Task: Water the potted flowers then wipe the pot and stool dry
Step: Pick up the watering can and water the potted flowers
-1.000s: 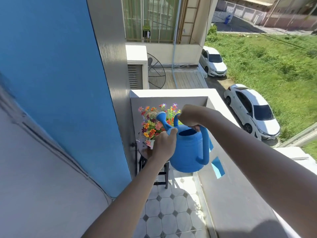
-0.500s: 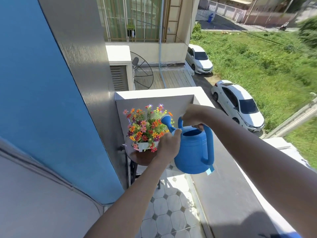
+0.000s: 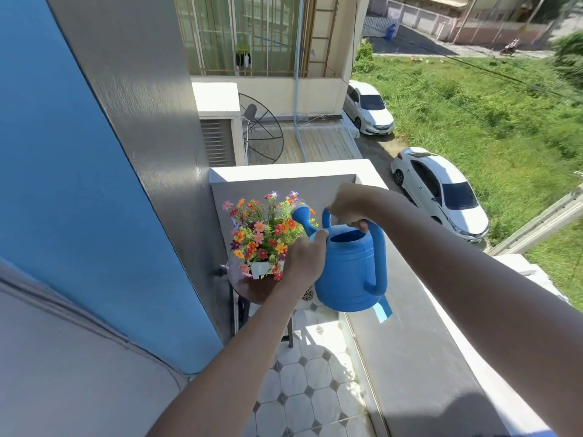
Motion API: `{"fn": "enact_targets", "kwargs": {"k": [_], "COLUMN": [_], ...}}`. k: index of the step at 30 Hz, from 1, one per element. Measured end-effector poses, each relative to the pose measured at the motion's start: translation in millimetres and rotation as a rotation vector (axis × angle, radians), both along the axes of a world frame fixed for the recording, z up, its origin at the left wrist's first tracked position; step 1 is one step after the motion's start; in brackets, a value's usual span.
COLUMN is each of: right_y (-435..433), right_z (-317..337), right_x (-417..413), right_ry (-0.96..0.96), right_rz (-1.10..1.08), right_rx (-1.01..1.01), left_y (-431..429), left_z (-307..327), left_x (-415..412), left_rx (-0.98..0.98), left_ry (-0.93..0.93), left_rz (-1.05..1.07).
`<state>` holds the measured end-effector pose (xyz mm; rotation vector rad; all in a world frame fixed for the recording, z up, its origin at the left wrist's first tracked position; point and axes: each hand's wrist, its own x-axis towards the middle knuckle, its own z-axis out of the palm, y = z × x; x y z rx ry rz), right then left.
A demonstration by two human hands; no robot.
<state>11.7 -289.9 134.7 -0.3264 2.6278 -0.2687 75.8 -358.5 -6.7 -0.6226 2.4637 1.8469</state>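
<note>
Two hands (image 3: 303,260) (image 3: 347,206), one watering can (image 3: 350,266)

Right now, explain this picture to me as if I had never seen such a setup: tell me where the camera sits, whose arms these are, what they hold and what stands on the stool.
There is no machine here. The camera is worn on a person's head and looks forward and down, so the two bare arms reaching in from the bottom are that person's own. The wide lens bends the walls.

The right hand grips the top handle of a blue watering can. The left hand steadies the can at the base of its spout, whose sprinkler head points at the flowers.

The flowers sit in a small white pot on a round brown stool, in the corner of a tiled balcony. No stream of water can be made out. Beyond the balcony wall, two white cars are parked far below beside grass.
</note>
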Motion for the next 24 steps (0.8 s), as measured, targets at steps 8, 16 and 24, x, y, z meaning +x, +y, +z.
{"fn": "enact_targets", "kwargs": {"k": [8, 16, 24], "right_y": [-22.4, -34.6, -35.0], "right_z": [-3.2, -9.2, -14.1], "right_x": [2.0, 20.8, 48.2], "right_ry": [-0.02, -0.037, -0.063], "right_rz": [0.053, 0.096, 0.147], "right_rx": [-0.03, -0.017, 0.033], "left_y": [-23.5, -34.8, -30.7], "left_z": [3.1, -4.3, -10.6], "left_x": [11.9, 39.4, 71.5], "left_rx": [-0.06, -0.048, -0.069], "left_ry": [0.012, -0.02, -0.077], "left_rz": [0.069, 0.089, 0.075]}}
